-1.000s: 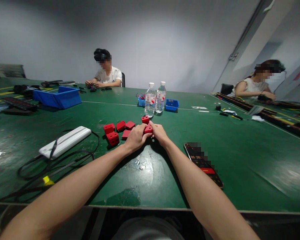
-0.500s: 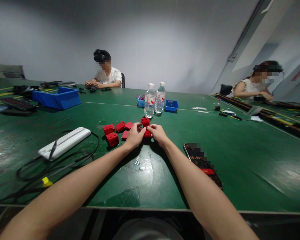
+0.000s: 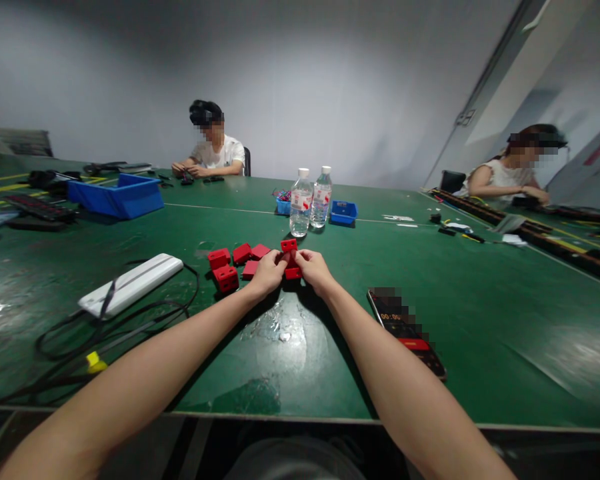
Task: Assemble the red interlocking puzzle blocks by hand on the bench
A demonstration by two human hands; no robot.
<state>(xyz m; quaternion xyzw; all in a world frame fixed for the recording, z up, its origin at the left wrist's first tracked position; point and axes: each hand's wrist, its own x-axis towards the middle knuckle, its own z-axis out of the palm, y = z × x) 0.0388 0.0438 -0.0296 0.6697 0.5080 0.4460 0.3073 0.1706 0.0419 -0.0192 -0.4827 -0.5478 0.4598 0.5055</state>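
Between my two hands is a red block piece (image 3: 289, 245) with small dark holes; its middle is covered by my thumbs, and a red part shows below them. My left hand (image 3: 270, 272) is closed on its left side, my right hand (image 3: 313, 268) on its right side. Whether it is one piece or several joined cannot be made out. Just left of my left hand lie several loose red blocks (image 3: 226, 279), some with holes, and a flat red piece (image 3: 250, 269) close to my fingers.
Two water bottles (image 3: 300, 207) stand just beyond my hands, near a small blue bin (image 3: 343, 212). A phone (image 3: 405, 333) lies right; a white power bank (image 3: 130, 285) with black cables lies left. A larger blue bin (image 3: 117, 197) sits farther left. Two people work across the table.
The red piece has tilted in my fingers, so its upper part shows a different face with holes. My hands stay in nearly the same place. The loose blocks have not moved.
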